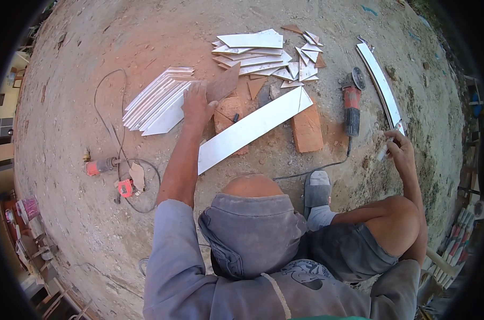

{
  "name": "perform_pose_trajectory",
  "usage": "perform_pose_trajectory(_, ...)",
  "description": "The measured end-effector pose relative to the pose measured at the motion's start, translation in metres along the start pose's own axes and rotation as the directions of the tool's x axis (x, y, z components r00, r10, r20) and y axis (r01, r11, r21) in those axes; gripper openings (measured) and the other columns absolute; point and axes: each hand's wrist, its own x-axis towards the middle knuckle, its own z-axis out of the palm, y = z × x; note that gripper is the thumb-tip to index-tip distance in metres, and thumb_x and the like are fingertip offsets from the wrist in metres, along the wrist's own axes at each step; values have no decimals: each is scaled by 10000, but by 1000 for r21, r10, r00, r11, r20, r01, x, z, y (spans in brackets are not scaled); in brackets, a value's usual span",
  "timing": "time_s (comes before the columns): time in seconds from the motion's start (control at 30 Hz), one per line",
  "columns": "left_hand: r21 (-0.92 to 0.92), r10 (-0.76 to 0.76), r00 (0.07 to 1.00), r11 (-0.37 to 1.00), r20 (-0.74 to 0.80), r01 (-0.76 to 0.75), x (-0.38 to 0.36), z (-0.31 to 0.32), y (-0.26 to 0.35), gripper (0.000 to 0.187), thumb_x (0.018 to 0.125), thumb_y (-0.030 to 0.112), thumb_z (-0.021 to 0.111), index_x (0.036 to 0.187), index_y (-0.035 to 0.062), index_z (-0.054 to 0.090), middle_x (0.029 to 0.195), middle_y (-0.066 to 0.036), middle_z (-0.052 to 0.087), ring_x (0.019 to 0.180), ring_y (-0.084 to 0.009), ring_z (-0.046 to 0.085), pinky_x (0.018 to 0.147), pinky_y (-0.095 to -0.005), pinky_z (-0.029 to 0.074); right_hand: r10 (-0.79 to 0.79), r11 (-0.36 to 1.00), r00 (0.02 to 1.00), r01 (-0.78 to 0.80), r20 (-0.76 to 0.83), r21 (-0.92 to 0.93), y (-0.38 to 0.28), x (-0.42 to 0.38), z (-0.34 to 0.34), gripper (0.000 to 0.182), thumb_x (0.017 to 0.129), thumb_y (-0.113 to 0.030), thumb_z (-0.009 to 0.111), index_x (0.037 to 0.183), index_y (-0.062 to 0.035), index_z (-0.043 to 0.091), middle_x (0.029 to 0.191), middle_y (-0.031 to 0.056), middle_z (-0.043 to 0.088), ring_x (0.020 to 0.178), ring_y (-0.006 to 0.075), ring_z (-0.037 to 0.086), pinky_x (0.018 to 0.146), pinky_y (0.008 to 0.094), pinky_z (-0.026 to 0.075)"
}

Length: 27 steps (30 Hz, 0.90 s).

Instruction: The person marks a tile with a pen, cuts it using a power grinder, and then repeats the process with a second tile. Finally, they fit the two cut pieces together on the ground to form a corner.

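My left hand (198, 102) grips the edge of a brown-faced tile piece (224, 82), beside a fanned stack of white cut strips (164, 104). A long white strip (247, 129) lies diagonally across two orange bricks (308, 128), with a thin line near its upper right end. A small dark object (235, 118) is beside it. My right hand (401, 148) is closed at the right, close to the lower end of long narrow white strips (379, 82); a small whitish thing (382, 153) shows at its fingers, too unclear to name.
A red angle grinder (352, 104) with a disc lies right of the bricks, its cord trailing left. Cut pieces (252, 50) are piled behind. At left are another red power tool (99, 167), a looped cord and a red tape measure (125, 188).
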Motion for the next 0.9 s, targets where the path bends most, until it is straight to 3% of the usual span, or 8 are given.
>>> perform_pose_trajectory(0.13, -21, -228, 958, 972, 173, 235, -11, -14, 39, 506, 794, 276, 768, 1193, 32, 576, 1237, -186, 598, 1183, -330, 559, 976, -424, 458, 10, 1000, 1000, -11, 19, 19, -1, -2, 5, 279, 848, -83, 530, 1090, -41, 662, 732, -8, 556, 641, 74, 525, 577, 242, 442)
perform_pose_trajectory(0.2, -124, -332, 868, 908, 369, 400, -14, -24, 63, 365, 808, 353, 737, 976, 39, 659, 1067, -188, 684, 1027, -342, 646, 842, -442, 510, 15, 1000, 1000, -16, 15, 27, 2, -4, 6, 279, 846, -84, 531, 1088, -43, 662, 728, -6, 557, 643, 77, 528, 582, 245, 443)
perform_pose_trajectory(0.3, 22, -304, 812, 940, 499, 339, -20, -3, 73, 401, 803, 410, 720, 948, 39, 678, 898, -195, 708, 879, -367, 686, 785, -454, 529, -52, 999, 998, 52, -19, -9, -1, -7, 6, 242, 848, -69, 538, 1060, -54, 654, 748, 1, 555, 662, 96, 524, 617, 272, 450)
perform_pose_trajectory(0.53, 68, -259, 818, 963, 513, 262, -5, 4, 77, 390, 789, 359, 733, 976, 18, 711, 968, -221, 707, 907, -359, 696, 832, -445, 537, -300, 953, 952, 297, -55, -52, -27, -19, 2, 201, 867, -46, 545, 1067, -55, 530, 828, 34, 508, 694, 106, 489, 656, 276, 443)
perform_pose_trajectory(0.6, -379, -330, 848, 785, 415, 490, -1, -18, 77, 344, 826, 307, 725, 1002, 12, 707, 972, -183, 721, 873, -292, 708, 793, -388, 553, -277, 958, 961, 274, -23, -85, -53, -25, -8, 223, 871, -50, 558, 1082, -49, 485, 836, 66, 539, 716, 129, 524, 678, 298, 459)
perform_pose_trajectory(0.63, -368, -337, 851, 792, 403, 488, 4, -37, 84, 344, 826, 307, 725, 1002, 12, 707, 972, -183, 721, 873, -292, 708, 793, -388, 553, -367, 930, 927, 363, -73, -61, -62, -25, -7, 223, 872, -51, 559, 1081, -41, 479, 841, 77, 556, 733, 147, 542, 690, 314, 467)
perform_pose_trajectory(0.7, -804, -388, 805, 219, 448, 553, 20, -75, 108, 276, 884, 257, 702, 1008, 11, 701, 967, -110, 711, 830, -204, 698, 742, -310, 556, -426, 903, 901, 419, -80, -91, -97, -34, -13, 225, 872, -51, 552, 1083, -20, 478, 899, 143, 613, 788, 230, 607, 734, 365, 486)
perform_pose_trajectory(0.9, -903, -194, 904, -287, 382, 320, 42, -176, 174, 245, 953, 217, 647, 1088, 13, 644, 940, -63, 671, 786, -144, 683, 703, -269, 568, -749, 621, 654, 748, 104, -234, -181, -81, -4, 278, 861, -15, 524, 1139, -3, 505, 1004, 195, 583, 899, 363, 600, 776, 425, 485)
